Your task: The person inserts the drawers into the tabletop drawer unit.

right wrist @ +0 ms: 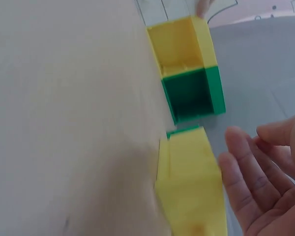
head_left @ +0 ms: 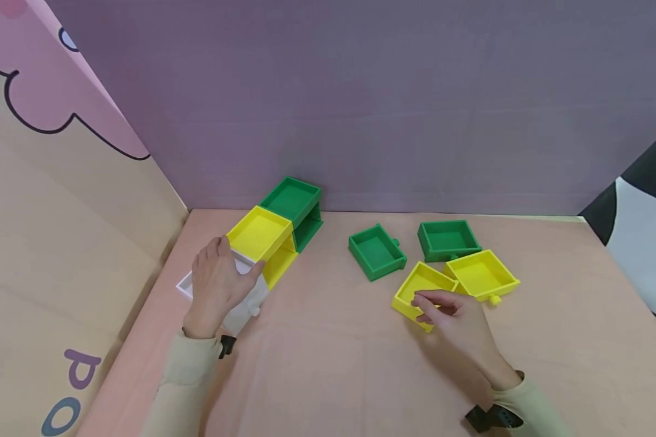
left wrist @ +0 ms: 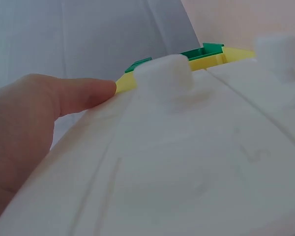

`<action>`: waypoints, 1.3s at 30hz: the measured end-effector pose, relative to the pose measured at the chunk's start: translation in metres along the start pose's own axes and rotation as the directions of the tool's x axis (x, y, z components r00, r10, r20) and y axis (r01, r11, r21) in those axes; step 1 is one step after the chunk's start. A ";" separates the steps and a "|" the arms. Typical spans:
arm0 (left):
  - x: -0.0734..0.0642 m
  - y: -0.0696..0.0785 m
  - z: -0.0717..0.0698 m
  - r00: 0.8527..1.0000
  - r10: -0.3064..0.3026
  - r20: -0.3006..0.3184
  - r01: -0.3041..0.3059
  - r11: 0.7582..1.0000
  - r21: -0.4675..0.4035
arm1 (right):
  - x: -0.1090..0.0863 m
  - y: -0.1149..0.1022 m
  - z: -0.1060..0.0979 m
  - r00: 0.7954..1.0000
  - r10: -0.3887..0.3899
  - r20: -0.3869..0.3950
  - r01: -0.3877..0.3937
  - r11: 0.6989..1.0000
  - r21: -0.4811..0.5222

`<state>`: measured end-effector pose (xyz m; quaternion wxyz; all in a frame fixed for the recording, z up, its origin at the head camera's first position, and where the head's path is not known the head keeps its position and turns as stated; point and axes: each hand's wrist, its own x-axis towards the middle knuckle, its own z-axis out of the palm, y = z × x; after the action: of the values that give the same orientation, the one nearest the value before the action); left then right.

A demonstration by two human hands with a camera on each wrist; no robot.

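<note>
At the left, my left hand (head_left: pixel 214 285) holds a white drawer unit (head_left: pixel 248 301), its fingers over the top and its thumb along the front upper edge. Two white knobs (left wrist: pixel 163 76) stick out of that unit's front in the left wrist view. Behind it in a row stand a yellow unit (head_left: pixel 259 233) and a green unit (head_left: pixel 291 199), whose fronts gape without drawers. My right hand (head_left: pixel 464 325) hovers over a yellow drawer (head_left: pixel 422 278), fingers loosely bent around nothing. In the right wrist view, its fingertips are beside the yellow drawer (right wrist: pixel 191 196).
Another yellow drawer (head_left: pixel 482 273) adjoins the one under my right hand. Two loose green drawers (head_left: pixel 377 252) (head_left: pixel 447 238) lie behind them. A purple-grey wall (head_left: pixel 393 121) rises at the table's back, and a beige printed panel (head_left: pixel 60 243) borders the left.
</note>
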<state>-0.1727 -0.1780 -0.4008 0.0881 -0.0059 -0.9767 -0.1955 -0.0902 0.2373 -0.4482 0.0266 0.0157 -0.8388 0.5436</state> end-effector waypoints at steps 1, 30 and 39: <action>0.000 0.000 0.000 1.000 0.000 0.000 0.000 1.000 0.000 | -0.001 0.002 -0.003 1.000 0.001 -0.010 -0.001 1.000 -0.005; 0.003 -0.001 0.001 1.000 0.011 0.020 -0.011 1.000 0.028 | -0.003 0.047 -0.045 0.978 0.198 -0.058 -0.206 0.939 -0.275; 0.003 -0.001 0.002 1.000 -0.005 0.012 0.004 1.000 0.023 | -0.003 0.049 -0.043 0.978 0.206 -0.027 -0.205 0.939 -0.275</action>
<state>-0.1756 -0.1781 -0.4026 0.0819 -0.0038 -0.9794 -0.1846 -0.0892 0.2968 -0.4753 -0.0293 -0.0753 -0.9035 0.4209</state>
